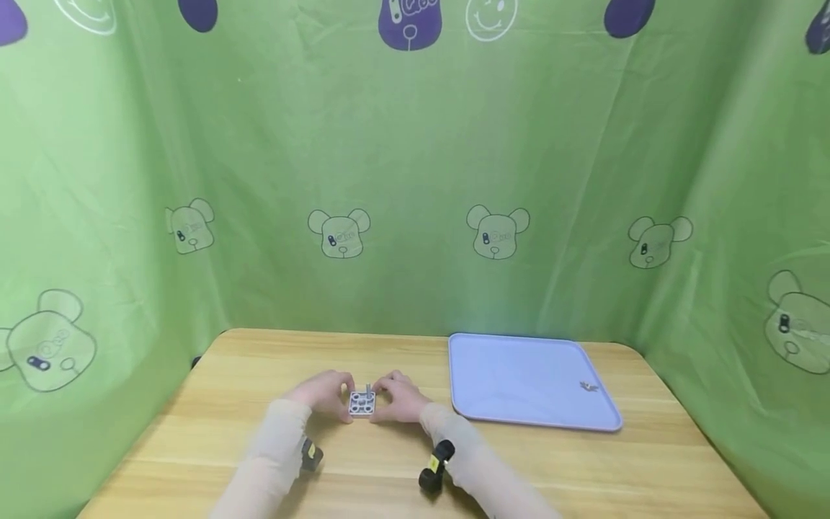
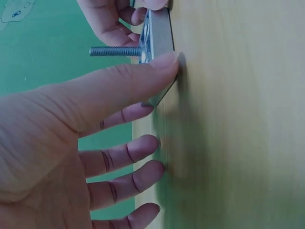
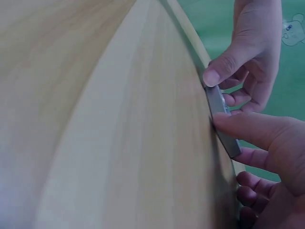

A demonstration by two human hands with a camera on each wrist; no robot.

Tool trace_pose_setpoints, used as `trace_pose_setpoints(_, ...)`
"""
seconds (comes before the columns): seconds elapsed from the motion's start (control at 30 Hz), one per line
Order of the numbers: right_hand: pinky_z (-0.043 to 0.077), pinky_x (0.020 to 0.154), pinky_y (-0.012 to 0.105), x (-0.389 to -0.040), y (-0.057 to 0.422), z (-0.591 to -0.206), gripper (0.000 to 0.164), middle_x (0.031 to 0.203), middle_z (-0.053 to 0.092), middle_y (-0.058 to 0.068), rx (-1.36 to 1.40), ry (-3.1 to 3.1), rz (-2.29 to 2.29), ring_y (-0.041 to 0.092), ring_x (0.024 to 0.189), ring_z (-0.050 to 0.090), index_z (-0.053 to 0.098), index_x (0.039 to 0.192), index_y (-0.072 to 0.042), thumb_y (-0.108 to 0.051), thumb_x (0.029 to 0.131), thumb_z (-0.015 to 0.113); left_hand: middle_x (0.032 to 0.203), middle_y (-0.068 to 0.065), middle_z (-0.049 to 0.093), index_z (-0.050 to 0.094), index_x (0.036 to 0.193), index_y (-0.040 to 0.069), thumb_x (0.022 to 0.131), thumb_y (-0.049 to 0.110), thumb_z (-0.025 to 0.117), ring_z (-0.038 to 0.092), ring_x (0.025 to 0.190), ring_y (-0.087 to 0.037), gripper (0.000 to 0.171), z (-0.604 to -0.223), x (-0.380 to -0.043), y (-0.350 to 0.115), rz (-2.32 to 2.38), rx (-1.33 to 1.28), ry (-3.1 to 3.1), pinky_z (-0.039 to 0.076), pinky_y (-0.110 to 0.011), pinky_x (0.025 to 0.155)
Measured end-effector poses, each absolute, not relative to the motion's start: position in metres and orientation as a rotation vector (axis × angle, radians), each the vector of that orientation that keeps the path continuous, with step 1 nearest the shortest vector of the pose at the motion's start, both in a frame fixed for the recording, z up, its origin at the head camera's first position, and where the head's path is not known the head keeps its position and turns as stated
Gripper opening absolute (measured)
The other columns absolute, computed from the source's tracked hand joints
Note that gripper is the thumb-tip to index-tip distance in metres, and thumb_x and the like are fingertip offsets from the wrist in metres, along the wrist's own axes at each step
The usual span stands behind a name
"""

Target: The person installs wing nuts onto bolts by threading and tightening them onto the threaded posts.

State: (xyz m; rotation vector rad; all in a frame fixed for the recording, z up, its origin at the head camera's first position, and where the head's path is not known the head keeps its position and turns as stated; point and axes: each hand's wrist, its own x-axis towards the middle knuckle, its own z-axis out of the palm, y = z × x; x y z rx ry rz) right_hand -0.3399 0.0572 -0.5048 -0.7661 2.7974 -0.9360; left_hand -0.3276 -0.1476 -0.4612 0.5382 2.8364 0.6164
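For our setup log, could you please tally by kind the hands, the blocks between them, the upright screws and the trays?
Hands: 2 (left hand, right hand)
Block: 1
Upright screw: 1
Tray: 1
Total: 5

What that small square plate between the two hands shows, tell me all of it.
The square plate is grey and looks metallic, with plain side edges and round recesses or holes near its corners. A threaded bolt stands upright near its far right corner. It looks level, on or just above the table; which, I cannot tell. The left hand and right hand pinch its opposite sides.
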Motion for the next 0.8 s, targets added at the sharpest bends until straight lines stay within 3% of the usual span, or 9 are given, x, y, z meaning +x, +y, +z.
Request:
trace_pose_setpoints(0.57, 0.044, 0.094, 0.048, -0.326, 0.111, -0.499, 0.053, 0.111, 0.050, 0.009, -0.776, 2.750, -0.960, 0.023, 0.104, 0.049, 0.063, 0.116, -0.007, -0.027, 0.071, 0.082, 0.093, -0.004, 0.062, 0.061, 0.102, 0.007, 0.061, 0.018, 0.088, 0.054, 0.080, -0.016, 0.050, -0.474, -0.323, -0.101, 0.786, 0.589, 2.753, 0.049, -0.039, 0.079)
trace_pose_setpoints(0.8, 0.041, 0.100, 0.056, -0.316, 0.124, -0.494, 0.054, 0.114, 0.052, 0.012, -0.744, 2.757, -0.985, 0.030, 0.109, 0.052, 0.062, 0.117, -0.003, -0.024, 0.070, 0.081, 0.089, -0.003, 0.059, 0.061, 0.104, 0.008, 0.063, 0.021, 0.087, 0.052, 0.077, -0.015, 0.051, -0.478, -0.320, -0.090, 0.874, 0.570, 2.713, 0.046, -0.033, 0.072)
